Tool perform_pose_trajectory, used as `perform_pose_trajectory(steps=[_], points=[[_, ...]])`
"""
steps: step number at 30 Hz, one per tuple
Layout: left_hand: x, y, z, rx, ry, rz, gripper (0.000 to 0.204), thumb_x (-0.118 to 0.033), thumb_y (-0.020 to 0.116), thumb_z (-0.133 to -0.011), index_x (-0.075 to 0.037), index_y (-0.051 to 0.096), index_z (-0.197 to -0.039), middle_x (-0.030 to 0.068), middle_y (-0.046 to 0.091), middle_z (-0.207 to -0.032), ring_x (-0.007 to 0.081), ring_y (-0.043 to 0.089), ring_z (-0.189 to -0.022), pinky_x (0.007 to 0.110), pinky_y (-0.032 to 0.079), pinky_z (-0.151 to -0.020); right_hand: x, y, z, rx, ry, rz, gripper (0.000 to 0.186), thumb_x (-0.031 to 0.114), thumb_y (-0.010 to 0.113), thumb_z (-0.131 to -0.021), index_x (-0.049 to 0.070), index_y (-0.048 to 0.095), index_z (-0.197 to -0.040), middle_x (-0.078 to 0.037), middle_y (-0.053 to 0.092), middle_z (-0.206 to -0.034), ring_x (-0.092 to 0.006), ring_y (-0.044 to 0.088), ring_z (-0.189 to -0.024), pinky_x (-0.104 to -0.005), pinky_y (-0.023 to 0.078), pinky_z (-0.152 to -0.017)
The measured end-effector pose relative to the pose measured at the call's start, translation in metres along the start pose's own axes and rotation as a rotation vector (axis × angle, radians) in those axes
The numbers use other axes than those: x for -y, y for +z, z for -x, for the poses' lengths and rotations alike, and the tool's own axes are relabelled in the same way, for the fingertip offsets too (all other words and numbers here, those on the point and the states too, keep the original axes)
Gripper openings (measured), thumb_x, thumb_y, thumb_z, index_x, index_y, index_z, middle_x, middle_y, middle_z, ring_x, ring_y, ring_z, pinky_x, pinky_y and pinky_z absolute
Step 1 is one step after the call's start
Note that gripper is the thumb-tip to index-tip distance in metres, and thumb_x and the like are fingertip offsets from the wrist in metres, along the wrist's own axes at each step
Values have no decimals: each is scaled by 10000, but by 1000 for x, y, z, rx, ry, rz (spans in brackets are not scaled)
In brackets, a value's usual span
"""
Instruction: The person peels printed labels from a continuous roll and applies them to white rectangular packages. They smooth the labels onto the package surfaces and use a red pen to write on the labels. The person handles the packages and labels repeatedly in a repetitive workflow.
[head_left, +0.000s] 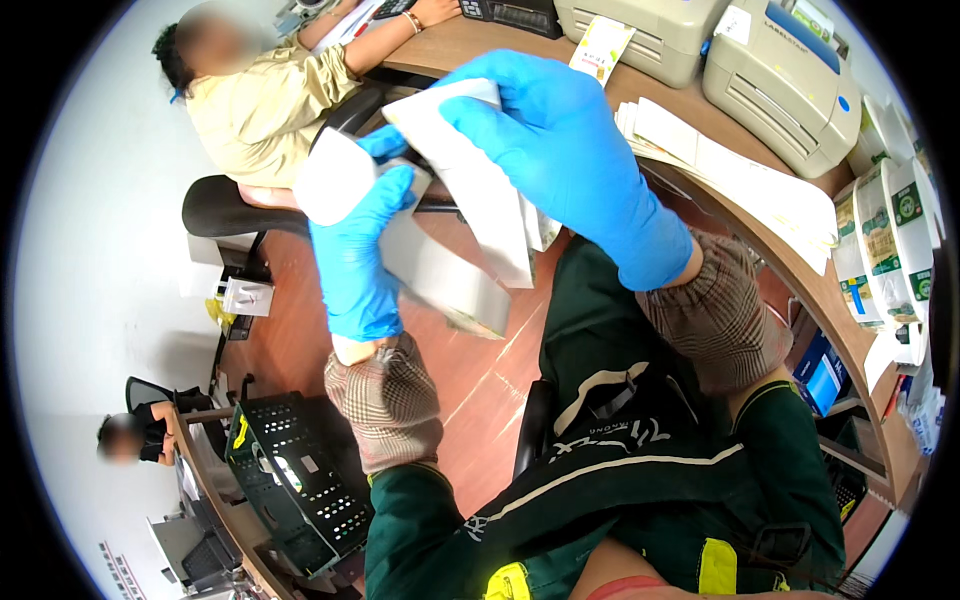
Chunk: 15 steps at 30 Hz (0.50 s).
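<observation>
Both my hands wear blue gloves and are raised in front of me, above my lap. My left hand (pixel 355 265) is closed on a white label strip (pixel 440 275), which bends into a loop and hangs below the fingers. A rounded white end of the strip stands up above the thumb. To its right, my right hand (pixel 560 150) pinches a folded length of white strip (pixel 465 170) between thumb and fingers; its lower end hangs down beside the loop. Whether the two lengths join is hidden. The printed side barely shows at the lower edges.
Two beige label printers (pixel 780 85) stand on the curved wooden desk (pixel 675 180) at the right, a printed label (pixel 602 48) coming out of one. Paper strips (pixel 730 170) and label rolls (pixel 880 235) lie nearby. A person in a yellow shirt (pixel 260 120) sits at the far left.
</observation>
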<state>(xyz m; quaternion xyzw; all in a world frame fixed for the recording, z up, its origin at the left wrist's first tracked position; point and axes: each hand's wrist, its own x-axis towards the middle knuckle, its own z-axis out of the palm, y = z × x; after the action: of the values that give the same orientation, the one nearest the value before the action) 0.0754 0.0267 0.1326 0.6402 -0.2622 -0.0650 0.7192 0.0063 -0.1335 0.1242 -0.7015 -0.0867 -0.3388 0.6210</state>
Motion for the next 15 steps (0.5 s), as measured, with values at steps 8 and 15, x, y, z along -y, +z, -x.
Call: perform_pose_trajectory(steps=[8,15], points=[[-15,2,0,12,-58,-125,466,-17,705,-766,0,529,-1198,38,585,-1028,121,562,-903,256,471,-777,24,12,-26,89,-253,-108,222,168,617,-851,21,606,-1017,-109,621,-884,-182,621,-837,-290,493,-724],[-37,-2,-38,-233,-27,170,409,-100,660,-819,30,537,-1186,114,613,-1093,198,611,-976,291,504,-839,-25,-13,19,253,184,155,490,305,753,-741,-46,598,-1046,-153,650,-945,-185,622,-811,-304,490,-704]])
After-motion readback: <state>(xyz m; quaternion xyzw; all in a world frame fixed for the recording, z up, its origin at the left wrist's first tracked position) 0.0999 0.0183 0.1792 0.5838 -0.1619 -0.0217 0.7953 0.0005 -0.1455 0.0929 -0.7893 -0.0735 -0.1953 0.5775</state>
